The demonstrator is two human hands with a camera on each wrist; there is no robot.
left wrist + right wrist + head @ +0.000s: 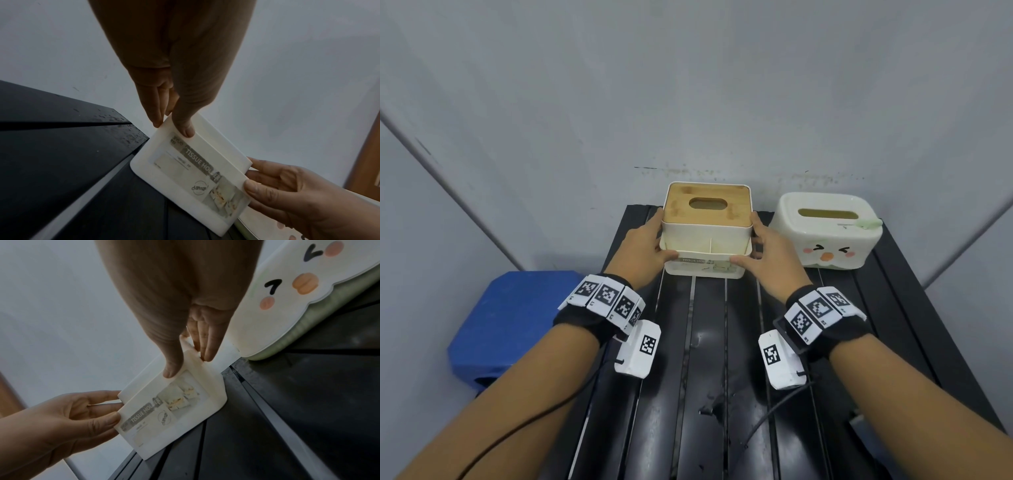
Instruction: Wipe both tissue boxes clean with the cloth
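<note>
A white tissue box with a wooden lid (707,229) is at the far middle of the black slatted table (709,342). My left hand (659,240) grips its left side and my right hand (751,240) grips its right side. Each thumb lies on the labelled front and the fingers lie along the side. The left wrist view shows my left hand (172,125) pinching the box's (191,170) corner. The right wrist view shows my right hand (188,363) pinching the box's (164,410) other corner. A second white box with a cartoon face (828,233) stands just to the right. I see no cloth that I can name.
A blue object (510,325) sits lower, off the table's left side. Grey walls close in behind and on both sides. A small green piece (868,224) lies on the face box's top. Wet spots (709,407) mark the near slats.
</note>
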